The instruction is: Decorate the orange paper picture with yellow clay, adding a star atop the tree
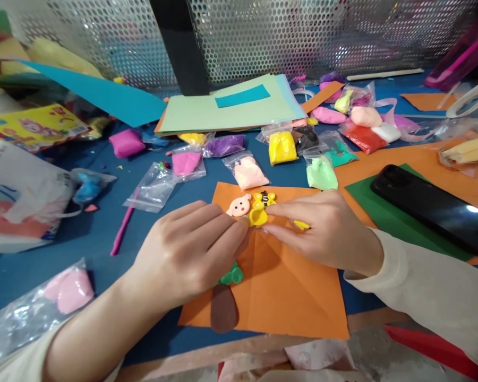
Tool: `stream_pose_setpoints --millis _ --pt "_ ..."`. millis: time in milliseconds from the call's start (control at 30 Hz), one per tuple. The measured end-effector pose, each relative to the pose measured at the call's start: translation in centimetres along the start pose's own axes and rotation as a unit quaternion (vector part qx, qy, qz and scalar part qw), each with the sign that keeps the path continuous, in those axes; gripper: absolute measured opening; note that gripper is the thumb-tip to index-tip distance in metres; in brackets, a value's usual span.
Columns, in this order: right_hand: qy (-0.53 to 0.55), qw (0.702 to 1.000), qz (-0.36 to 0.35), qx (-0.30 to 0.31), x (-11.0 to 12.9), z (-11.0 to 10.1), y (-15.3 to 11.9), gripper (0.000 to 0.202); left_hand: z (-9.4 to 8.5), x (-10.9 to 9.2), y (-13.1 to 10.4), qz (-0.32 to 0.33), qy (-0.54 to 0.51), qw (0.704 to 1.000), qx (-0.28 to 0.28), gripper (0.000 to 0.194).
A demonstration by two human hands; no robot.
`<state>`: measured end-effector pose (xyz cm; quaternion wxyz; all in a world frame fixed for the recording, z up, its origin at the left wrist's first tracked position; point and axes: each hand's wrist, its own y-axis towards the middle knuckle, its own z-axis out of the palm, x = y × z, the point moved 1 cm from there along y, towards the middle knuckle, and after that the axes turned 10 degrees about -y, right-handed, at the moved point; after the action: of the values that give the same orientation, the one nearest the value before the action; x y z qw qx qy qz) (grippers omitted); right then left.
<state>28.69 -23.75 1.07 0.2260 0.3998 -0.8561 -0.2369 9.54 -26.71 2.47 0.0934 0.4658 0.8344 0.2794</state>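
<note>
In the head view, the two hands meet near the centre of the frame over an orange sheet (295, 286). The right hand (265, 218) has its index finger and thumb closed on the right side of a small yellow clay piece (258, 216), which sits at the centre of the frame between the hands. The left hand (191, 249) has its fingers curled together, their tips at the piece's left edge; whether they grip it cannot be told, as the contact is hidden. Just above the fingertips are a pale clay face (239, 206) and a yellow-and-black clay figure (264, 198). Another yellow bit (301, 225) shows just under the right hand. Below the left hand, a green clay shape (232, 274) stands at the top of a brown clay piece (223, 309), which overlaps the sheet's lower left part. At the right of the frame, a black phone (434, 207) lies partly on a green sheet (406, 228). Bagged clay runs across the upper middle, including a yellow packet (282, 148) and a light green packet (321, 172). Left of centre, a pink stick (121, 231) lies on the blue table (103, 217), and a bag of pink clay (69, 291) is at the lower left.
</note>
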Motion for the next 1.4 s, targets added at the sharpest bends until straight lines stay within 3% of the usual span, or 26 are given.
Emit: stream_pose_setpoints --millis 333,633,967,1167,1400 --pt "-0.001 1.000 -0.013 0.019 -0.16 0.00 -0.10 0.016 -0.25 -0.20 0.53 0.020 0.001 0.999 0.050 0.012" --pt "-0.001 0.999 -0.032 0.024 -0.29 -0.17 -0.06 0.020 -0.30 0.33 0.28 -0.002 -0.043 0.998 0.053 0.010" --pt "-0.022 0.998 -0.048 0.044 -0.49 0.00 -0.03 0.024 -0.45 0.45 0.22 -0.017 -0.009 1.000 0.023 0.018" --pt "-0.042 0.995 -0.042 0.083 -0.33 0.03 -0.19 0.026 -0.30 0.46 -0.06 0.015 -0.012 0.999 0.042 0.014" --pt "-0.059 0.993 -0.047 0.087 -0.23 -0.07 -0.40 0.028 -0.46 0.27 0.39 0.039 -0.025 0.998 0.043 0.011"
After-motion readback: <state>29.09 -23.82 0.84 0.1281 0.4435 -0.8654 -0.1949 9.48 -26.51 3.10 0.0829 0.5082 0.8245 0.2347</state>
